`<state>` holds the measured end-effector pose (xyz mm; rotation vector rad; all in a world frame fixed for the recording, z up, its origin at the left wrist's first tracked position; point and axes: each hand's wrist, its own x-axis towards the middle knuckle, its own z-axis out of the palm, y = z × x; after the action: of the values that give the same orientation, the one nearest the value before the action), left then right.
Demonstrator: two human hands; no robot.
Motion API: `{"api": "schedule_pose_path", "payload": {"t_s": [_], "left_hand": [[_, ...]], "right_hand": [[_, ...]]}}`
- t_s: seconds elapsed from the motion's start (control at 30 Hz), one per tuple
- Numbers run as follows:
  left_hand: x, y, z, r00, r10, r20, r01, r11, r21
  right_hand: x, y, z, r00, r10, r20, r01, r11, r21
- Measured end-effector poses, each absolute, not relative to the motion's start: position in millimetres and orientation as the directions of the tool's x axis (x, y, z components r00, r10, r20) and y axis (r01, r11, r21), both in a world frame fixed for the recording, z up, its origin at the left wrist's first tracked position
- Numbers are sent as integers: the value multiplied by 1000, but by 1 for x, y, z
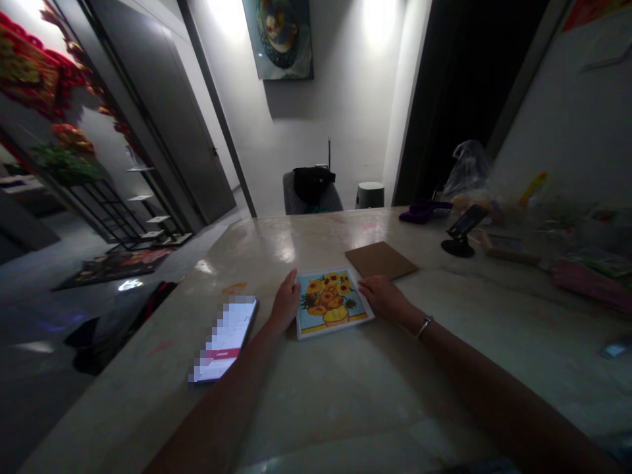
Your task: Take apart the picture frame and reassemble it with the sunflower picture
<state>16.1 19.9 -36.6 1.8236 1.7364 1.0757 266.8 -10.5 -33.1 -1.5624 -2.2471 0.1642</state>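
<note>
A white-framed sunflower picture [328, 303] is between my two hands, low over the table [316, 401]; whether it touches the top I cannot tell. My left hand [286, 301] grips its left edge, the thumb on the frame's side. At the right edge, my right hand [382, 295] is closed on the frame near the upper corner, with a bracelet [424, 326] on that wrist. Some of the fingers are hidden beneath the frame. Just behind the picture lies a flat brown board [381, 259], close to my right hand.
A lit phone or tablet [227, 339] lies left of my left forearm. At the back right stand a black phone stand [459, 247], a purple item [422, 209] and a clear plastic bag [469, 171]. A chair [291, 197] and a stool [370, 195] are beyond the far edge.
</note>
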Motion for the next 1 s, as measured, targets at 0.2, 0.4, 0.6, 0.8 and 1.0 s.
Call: {"api": "schedule_pose_path", "payload": {"t_s": [0.2, 0.4, 0.6, 0.8, 1.0], "left_hand": [[20, 16, -39, 63, 970, 233, 776, -194, 599], [20, 13, -38, 120, 958, 260, 945, -190, 265], [28, 2, -28, 162, 961, 225, 984, -174, 33], [30, -2, -22, 195, 971, 141, 981, -193, -33], [32, -3, -20, 192, 975, 115, 981, -187, -51]], "right_hand": [[265, -13, -35, -304, 909, 287, 858, 392, -332], [264, -12, -40, -311, 911, 272, 893, 378, -245], [258, -18, -38, -323, 919, 227, 922, 359, -142], [256, -20, -45, -339, 908, 247, 924, 371, -93], [255, -19, -48, -340, 908, 245, 927, 368, -74]]}}
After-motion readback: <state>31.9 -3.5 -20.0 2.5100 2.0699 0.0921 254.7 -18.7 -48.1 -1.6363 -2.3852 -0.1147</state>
